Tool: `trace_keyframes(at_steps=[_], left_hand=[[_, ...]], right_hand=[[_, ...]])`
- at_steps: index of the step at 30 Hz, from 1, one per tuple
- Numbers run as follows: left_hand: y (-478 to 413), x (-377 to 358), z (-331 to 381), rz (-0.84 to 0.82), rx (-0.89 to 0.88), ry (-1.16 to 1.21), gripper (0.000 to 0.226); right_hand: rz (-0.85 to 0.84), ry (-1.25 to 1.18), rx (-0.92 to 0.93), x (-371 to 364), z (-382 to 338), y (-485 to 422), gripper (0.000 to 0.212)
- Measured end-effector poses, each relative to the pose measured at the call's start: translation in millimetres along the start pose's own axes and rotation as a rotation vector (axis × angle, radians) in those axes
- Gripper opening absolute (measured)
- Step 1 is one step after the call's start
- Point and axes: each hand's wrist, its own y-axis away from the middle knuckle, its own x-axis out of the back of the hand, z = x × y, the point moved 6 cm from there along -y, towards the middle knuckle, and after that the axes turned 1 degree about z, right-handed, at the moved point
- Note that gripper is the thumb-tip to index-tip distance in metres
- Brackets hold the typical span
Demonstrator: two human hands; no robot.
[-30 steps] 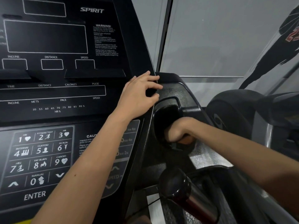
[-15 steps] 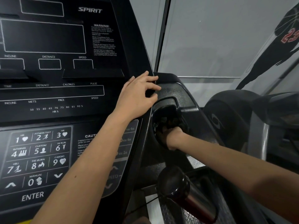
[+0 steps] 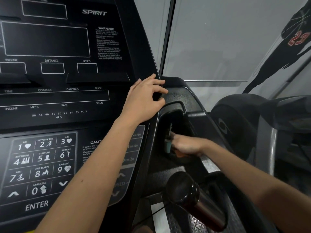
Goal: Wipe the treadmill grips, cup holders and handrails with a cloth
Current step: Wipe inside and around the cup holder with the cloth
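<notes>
R hand [image 3: 186,145] has twisted inside cup holder [image 3: 178,105], clutching cloth [image 3: 167,147] against its left wall; we rest L hand [image 3: 144,100] on console [image 3: 50,98], fingers [image 3: 159,81] spread.

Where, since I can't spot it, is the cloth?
Head view, right of the console: the cloth is gripped by the right hand inside the cup holder, mostly hidden.
</notes>
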Motion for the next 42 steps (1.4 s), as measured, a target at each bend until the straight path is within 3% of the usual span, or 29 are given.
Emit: trace_keyframes(at_steps=[3,6,12,15,18,20,24,26,29,32,34,38,42], left_hand=[[-0.1,-1.5,0.4,-0.017,-0.003,-0.011,0.025],[0.2,-1.5,0.2,-0.02,-0.006,-0.012,0.024],[2.7,-2.2,-2.7,-0.043,-0.015,-0.013,0.023],[3.1,-2.0,-2.8,-0.052,-0.017,-0.011,0.022],[3.7,-1.0,-2.8,-0.045,-0.008,-0.007,0.022],[3.6,-0.4,-1.8,-0.041,0.002,0.0,0.022],[3.6,-0.7,0.0,-0.048,0.008,-0.003,0.022],[3.2,-0.2,-0.5,-0.05,0.006,-0.002,0.022],[2.5,-0.6,-1.0,-0.058,-0.001,-0.009,0.023],[3.3,-0.6,-0.4,-0.058,0.0,-0.011,0.022],[3.3,-0.9,0.1,-0.059,0.002,-0.01,0.022],[2.9,-0.4,-0.3,-0.05,0.004,-0.012,0.022],[3.4,-1.4,-0.9,-0.063,-0.006,-0.017,0.021]], right_hand=[[0.156,-0.127,0.154,-12.3,-11.7,-10.3,0.054],[0.374,-0.146,0.285,-9.0,-19.2,-18.7,0.059],[0.918,-0.077,0.219,15.3,1.8,-26.2,0.075],[1.051,-0.161,0.128,25.1,2.5,-23.6,0.074],[1.007,-0.027,0.225,20.4,-8.6,-29.9,0.058],[0.958,0.023,0.357,18.8,-17.4,-25.4,0.037],[0.737,0.021,0.43,16.5,-22.1,-14.3,0.027],[0.714,0.023,0.474,15.9,-18.5,-11.8,0.026],[0.724,0.031,0.394,11.4,-16.0,-21.0,0.025],[0.781,0.093,0.288,13.5,-18.7,-22.0,0.053],[0.792,0.08,0.284,13.5,-18.3,-18.3,0.051],[0.515,0.086,0.49,0.1,-24.8,-1.8,0.016],[0.322,0.117,0.542,-2.1,-12.1,30.6,0.018]])
